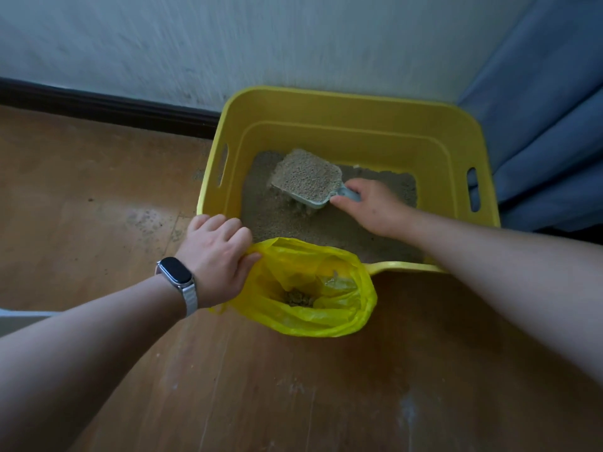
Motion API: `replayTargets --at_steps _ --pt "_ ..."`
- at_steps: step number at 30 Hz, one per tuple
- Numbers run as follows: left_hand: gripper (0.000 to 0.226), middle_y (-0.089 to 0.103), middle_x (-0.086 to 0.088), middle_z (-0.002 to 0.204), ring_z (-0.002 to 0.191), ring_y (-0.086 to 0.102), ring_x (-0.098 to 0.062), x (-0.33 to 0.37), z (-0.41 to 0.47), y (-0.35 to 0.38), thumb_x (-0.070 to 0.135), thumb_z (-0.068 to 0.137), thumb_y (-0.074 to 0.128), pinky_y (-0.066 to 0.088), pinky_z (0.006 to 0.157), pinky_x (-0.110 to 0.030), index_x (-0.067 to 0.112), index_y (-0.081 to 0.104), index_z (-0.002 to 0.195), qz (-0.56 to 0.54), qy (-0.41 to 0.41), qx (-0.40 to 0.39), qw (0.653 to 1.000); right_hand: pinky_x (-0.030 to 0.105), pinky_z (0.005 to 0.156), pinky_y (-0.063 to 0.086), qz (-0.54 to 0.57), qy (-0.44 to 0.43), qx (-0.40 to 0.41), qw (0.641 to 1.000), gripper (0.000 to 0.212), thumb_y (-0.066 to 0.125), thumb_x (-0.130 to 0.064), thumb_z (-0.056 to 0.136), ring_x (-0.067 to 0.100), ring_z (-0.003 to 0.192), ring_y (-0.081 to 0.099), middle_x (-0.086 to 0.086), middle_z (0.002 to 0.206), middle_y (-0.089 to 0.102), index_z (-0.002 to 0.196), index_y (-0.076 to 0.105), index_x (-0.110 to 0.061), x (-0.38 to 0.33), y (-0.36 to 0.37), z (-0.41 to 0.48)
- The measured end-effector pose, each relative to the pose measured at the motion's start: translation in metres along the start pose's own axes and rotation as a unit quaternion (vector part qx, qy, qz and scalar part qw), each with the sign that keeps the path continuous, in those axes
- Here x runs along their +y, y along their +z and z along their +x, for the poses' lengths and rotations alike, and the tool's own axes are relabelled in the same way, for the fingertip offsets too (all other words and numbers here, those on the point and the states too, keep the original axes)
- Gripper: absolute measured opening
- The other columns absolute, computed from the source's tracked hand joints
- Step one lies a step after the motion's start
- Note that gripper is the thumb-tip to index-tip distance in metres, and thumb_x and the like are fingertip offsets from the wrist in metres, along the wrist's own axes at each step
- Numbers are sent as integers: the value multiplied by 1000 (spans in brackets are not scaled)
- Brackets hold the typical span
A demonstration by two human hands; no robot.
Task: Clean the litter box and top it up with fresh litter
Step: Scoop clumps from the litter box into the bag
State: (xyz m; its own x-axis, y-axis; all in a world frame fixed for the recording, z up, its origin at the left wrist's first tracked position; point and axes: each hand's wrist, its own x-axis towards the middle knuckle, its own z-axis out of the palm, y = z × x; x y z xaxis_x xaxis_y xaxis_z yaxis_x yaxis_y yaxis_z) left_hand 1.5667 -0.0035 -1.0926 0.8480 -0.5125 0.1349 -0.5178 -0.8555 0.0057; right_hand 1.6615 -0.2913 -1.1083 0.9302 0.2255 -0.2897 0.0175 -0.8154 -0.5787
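Right, the surface is a worn brown wooden floor with pale scuffs and a few stray grains near the box. Behind it are a white textured wall and a dark baseboard. A blue curtain hangs at the right.

The yellow rectangular plastic litter box sits on the floor against the wall, just beside the curtain. It has slot handles on both short sides and a layer of grey-beige granular litter inside.

Right hand: reaches into the box, fingers curled round the handle of a pale grey-blue plastic scoop. The scoop is heaped with litter, its head pointing toward the far left corner. Whether it sits on the litter bed or is just clear of it I can't tell.

Left hand: at the box's near left corner, fingers curled, gripping the rim of a thin yellow plastic bag. The bag mouth is held open, overlapping the box's near rim, well short of the scoop. A small pile of litter clumps lies at the bottom of the bag. On the left wrist is a dark-faced watch with a light band.
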Motion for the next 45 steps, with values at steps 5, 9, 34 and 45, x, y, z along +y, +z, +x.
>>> replayTargets --at_steps 5,9,34,45 --pt "30 50 -5 71 65 51 -28 1 1 -1 41 89 43 39 68 -41 14 48 76 -3 3 6 1000 34 57 44 -37 25 30 999 31 55 -50 92 21 67 60 1 74 62 91 63 -19 31 -48 -29" --pt "32 49 -5 70 63 51 -29 1 1 -1 41 89 41 40 67 -42 14 48 75 -6 4 10 1000 32 59 44 -56 39 47 997 29 54 -51 92 16 68 59 -2 74 63 96 64 -24 45 -82 -53" --pt "37 50 -6 68 62 51 -29 4 3 -6 44 88 38 37 66 -42 12 50 72 18 -13 -29 999 32 60 45 -11 66 129 989 34 51 -51 93 18 70 59 -3 77 63 93 61 -19 43 -80 -73" --pt "38 50 -5 68 62 51 -29 2 2 -4 44 89 38 38 66 -42 12 50 73 17 -10 -29 999 32 55 38 15 86 134 987 37 49 -52 93 21 66 55 2 73 58 82 51 -16 28 -69 -67"
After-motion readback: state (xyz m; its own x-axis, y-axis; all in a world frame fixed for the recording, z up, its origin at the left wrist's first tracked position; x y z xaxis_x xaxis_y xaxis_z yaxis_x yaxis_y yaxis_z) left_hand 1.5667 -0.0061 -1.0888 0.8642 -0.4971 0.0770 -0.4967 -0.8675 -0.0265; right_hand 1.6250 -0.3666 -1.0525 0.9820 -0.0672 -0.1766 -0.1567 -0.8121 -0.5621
